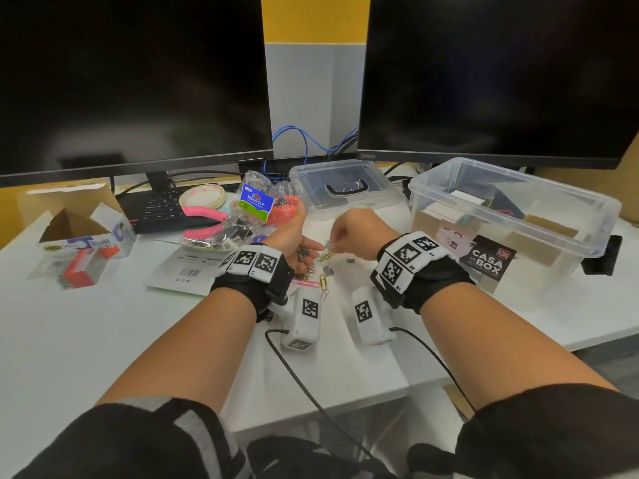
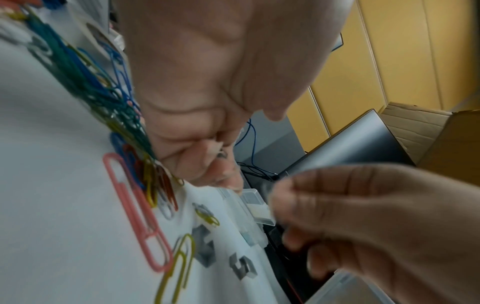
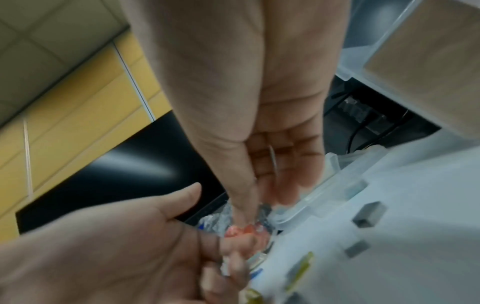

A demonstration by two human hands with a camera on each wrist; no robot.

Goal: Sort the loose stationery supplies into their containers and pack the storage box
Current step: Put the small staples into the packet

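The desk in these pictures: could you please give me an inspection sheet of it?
Surface: white desk, in use.
Job's things: loose paper clips between the wrists; clear storage box open, its lid set beside it.
Clutter: binder clip bag, tape roll, pink pliers, open carton.
Hands: left hand palm up, holding small clips; right hand pinches a clip.
Cables: black lead over the desk edge; blue cables behind.
Surroundings: two dark monitors, keyboard.

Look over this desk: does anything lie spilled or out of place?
Yes. Coloured paper clips and small grey staple blocks lie scattered loose on the white desk between the hands, outside any container.
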